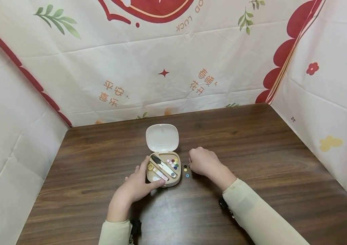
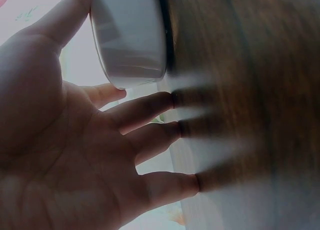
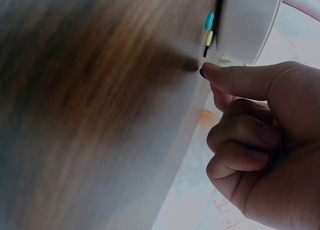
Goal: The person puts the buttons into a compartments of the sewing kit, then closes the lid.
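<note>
A sewing box (image 1: 170, 184) stands on the table with its white lid (image 1: 162, 137) raised. Inside it lie black-and-white thread snips (image 1: 164, 167), a rolled or folded measuring tape strip (image 1: 160, 174), a gold ring-shaped piece (image 1: 150, 167) and several colored buttons (image 1: 173, 163). My left hand (image 1: 136, 185) rests against the box's near left side, thumb along the front rim and index finger at the left wall, other fingers spread toward the table. My right hand (image 1: 204, 160) pinches a small dark button (image 3: 202, 73) between thumb and index fingertip, just above the table; its other fingers are curled.
Right of the box, a blue button (image 1: 187, 176), a yellow button (image 1: 185, 169) and a black button (image 1: 185, 166) form a short row on the brown wooden table (image 1: 99, 163). Printed white cloth (image 1: 148, 68) hangs behind the table and on both sides.
</note>
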Motion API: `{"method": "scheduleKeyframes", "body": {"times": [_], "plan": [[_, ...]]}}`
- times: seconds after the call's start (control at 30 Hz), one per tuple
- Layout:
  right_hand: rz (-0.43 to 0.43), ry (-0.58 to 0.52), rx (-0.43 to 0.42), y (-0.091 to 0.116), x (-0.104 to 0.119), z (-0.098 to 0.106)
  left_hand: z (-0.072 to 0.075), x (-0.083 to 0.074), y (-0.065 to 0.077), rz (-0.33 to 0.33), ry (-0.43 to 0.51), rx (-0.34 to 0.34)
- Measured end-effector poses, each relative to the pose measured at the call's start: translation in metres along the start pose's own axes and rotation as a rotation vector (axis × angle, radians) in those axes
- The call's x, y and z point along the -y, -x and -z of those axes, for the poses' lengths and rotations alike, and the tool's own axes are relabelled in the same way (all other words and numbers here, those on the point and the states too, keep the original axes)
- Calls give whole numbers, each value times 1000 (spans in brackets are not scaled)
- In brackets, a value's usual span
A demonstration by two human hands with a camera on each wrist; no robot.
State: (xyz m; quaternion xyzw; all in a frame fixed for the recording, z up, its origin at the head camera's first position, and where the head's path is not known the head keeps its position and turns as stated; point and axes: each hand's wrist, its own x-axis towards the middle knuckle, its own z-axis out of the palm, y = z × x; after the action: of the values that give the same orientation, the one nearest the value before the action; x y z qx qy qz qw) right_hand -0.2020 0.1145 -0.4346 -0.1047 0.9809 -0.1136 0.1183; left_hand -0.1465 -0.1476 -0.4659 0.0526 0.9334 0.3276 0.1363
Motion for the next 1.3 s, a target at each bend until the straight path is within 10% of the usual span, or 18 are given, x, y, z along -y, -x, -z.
{"method": "scheduleKeyframes", "body": {"times": [0.4, 1.3], "plan": [[69, 2, -127, 0, 15, 16, 3, -4, 3, 4, -2, -1], [151, 19, -104, -16, 64, 31, 13, -19, 12, 50, -1, 40]]}}
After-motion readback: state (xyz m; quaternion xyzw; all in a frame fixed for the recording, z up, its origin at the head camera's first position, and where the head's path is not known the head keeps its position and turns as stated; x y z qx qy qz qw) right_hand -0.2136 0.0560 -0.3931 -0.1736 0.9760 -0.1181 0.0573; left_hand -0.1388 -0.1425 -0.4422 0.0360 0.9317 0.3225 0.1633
